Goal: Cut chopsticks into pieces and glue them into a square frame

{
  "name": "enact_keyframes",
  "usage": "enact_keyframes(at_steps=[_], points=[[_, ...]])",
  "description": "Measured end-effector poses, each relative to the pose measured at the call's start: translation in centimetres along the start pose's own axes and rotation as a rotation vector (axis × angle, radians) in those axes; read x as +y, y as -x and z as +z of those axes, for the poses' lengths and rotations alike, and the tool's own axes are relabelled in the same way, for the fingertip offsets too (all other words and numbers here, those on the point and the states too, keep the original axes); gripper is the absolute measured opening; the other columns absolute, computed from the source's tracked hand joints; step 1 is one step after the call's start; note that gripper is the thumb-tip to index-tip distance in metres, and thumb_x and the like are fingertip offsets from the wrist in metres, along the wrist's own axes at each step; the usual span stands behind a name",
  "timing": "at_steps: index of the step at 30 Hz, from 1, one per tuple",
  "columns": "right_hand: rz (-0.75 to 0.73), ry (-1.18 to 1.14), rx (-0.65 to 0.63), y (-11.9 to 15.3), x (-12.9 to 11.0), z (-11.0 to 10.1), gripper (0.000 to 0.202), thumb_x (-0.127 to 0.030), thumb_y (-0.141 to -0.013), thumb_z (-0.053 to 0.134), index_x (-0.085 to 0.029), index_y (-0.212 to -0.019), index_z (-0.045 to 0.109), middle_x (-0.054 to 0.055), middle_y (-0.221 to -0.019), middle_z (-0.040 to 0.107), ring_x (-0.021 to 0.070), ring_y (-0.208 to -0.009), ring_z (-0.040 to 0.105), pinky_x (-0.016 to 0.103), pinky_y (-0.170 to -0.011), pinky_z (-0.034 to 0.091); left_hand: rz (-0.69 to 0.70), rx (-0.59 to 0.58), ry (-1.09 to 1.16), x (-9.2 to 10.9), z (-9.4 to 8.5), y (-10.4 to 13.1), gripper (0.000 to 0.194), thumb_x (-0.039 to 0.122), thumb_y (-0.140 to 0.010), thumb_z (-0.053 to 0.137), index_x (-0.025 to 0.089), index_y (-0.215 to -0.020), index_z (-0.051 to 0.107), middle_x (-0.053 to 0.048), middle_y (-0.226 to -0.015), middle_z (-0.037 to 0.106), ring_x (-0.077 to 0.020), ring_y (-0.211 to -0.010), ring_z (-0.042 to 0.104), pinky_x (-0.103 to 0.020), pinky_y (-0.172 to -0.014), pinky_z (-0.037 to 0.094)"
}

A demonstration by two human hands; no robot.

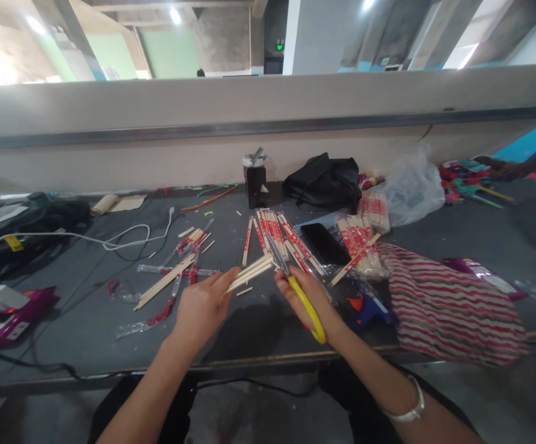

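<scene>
My left hand (205,306) is closed on a small bundle of pale wooden sticks (253,272), which point up and to the right. My right hand (308,302) grips scissors with yellow handles (313,316); their blades (277,254) lie close to the far ends of the sticks. Behind the hands, red-and-white wrapped chopsticks (274,229) are fanned out on the dark table (244,330). Left of my left hand lie loose sticks (164,282) and torn clear wrappers with red print (160,313).
A black phone (324,243) and packed bundles (360,240) lie right of centre, near a striped cloth (453,308). Behind are a black container (255,182), a black bag (325,180) and a clear plastic bag (411,185). A white cable (87,235) crosses the left side.
</scene>
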State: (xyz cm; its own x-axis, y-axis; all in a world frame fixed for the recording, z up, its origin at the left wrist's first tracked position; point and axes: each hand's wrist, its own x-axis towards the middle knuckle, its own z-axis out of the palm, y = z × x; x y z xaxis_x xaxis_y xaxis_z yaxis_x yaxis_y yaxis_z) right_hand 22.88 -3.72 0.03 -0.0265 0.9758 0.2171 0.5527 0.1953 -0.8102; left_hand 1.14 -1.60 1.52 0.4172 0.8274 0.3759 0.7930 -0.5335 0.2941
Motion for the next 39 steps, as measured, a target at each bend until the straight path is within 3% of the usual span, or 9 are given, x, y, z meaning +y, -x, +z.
enact_keyframes(at_steps=[4,10,13,17,20,23,32,39], points=[[-0.018,0.05,-0.025,0.0,0.8,-0.3,0.015,-0.028,-0.08,0.052,-0.019,-0.088,0.06,0.003,-0.079,0.07,0.0162,-0.066,0.065,0.024,-0.06,0.048,-0.157,0.087,0.208,-1.0,0.0,-0.6,0.031,0.037,-0.088,0.047,0.019,-0.103,0.068,-0.004,-0.079,0.07,-0.0171,-0.072,0.062,-0.023,-0.065,0.043],[0.098,0.538,0.149,-0.9,2.3,-2.9,0.031,-0.028,-0.084,0.052,-0.018,-0.113,0.059,0.007,-0.08,0.07,0.0216,-0.071,0.066,0.028,-0.064,0.045,-0.441,0.096,0.651,-0.5,1.0,-1.0,0.029,0.043,-0.08,0.058,0.016,-0.085,0.066,0.002,-0.063,0.056,-0.0113,-0.059,0.048,-0.021,-0.054,0.035],[0.134,0.631,0.105,-1.9,2.6,-3.1,0.036,-0.02,-0.084,0.051,-0.018,-0.119,0.055,0.009,-0.089,0.071,0.0221,-0.078,0.066,0.028,-0.066,0.044,-0.52,0.069,0.783,0.3,1.2,-0.9,0.028,0.043,-0.078,0.059,0.015,-0.08,0.064,0.006,-0.054,0.043,-0.0077,-0.048,0.036,-0.02,-0.047,0.028],[0.098,0.714,-0.012,-2.7,1.7,-1.8,0.034,-0.014,-0.084,0.048,-0.02,-0.117,0.055,0.01,-0.101,0.069,0.0226,-0.088,0.065,0.027,-0.069,0.043,-0.598,0.01,0.961,1.2,1.2,-1.0,0.03,0.045,-0.074,0.062,0.015,-0.078,0.06,0.01,-0.045,0.031,-0.0055,-0.04,0.026,-0.02,-0.042,0.021],[0.126,0.78,-0.108,-2.8,0.9,-0.6,0.032,-0.014,-0.083,0.05,-0.02,-0.114,0.056,0.01,-0.096,0.07,0.0224,-0.086,0.066,0.027,-0.067,0.042,-0.643,-0.006,1.038,1.4,1.2,-1.0,0.031,0.046,-0.072,0.064,0.016,-0.077,0.059,0.011,-0.043,0.029,-0.0044,-0.038,0.024,-0.019,-0.04,0.019],[0.148,0.791,-0.126,-3.1,0.8,-0.2,0.032,-0.015,-0.083,0.051,-0.02,-0.114,0.056,0.011,-0.093,0.071,0.0223,-0.084,0.066,0.026,-0.065,0.042,-0.661,0.004,1.08,1.3,1.1,-1.0,0.03,0.045,-0.071,0.065,0.016,-0.077,0.058,0.012,-0.042,0.029,-0.0038,-0.036,0.024,-0.018,-0.039,0.018],[0.262,0.799,0.013,-3.2,3.6,-5.0,0.033,-0.026,-0.089,0.047,-0.017,-0.12,0.054,0.011,-0.086,0.072,0.0247,-0.081,0.068,0.028,-0.063,0.04,-0.653,0.011,1.12,1.4,0.6,-1.0,0.028,0.042,-0.072,0.065,0.016,-0.076,0.058,0.012,-0.043,0.028,-0.0032,-0.036,0.023,-0.019,-0.038,0.017],[0.246,0.877,-0.115,-2.1,3.4,-4.2,0.033,-0.025,-0.088,0.049,-0.019,-0.119,0.056,0.013,-0.084,0.072,0.0259,-0.077,0.068,0.029,-0.062,0.04,-0.666,-0.037,1.134,1.6,1.2,-0.9,0.03,0.043,-0.072,0.065,0.015,-0.079,0.057,0.012,-0.043,0.028,-0.0027,-0.036,0.022,-0.017,-0.037,0.017]])
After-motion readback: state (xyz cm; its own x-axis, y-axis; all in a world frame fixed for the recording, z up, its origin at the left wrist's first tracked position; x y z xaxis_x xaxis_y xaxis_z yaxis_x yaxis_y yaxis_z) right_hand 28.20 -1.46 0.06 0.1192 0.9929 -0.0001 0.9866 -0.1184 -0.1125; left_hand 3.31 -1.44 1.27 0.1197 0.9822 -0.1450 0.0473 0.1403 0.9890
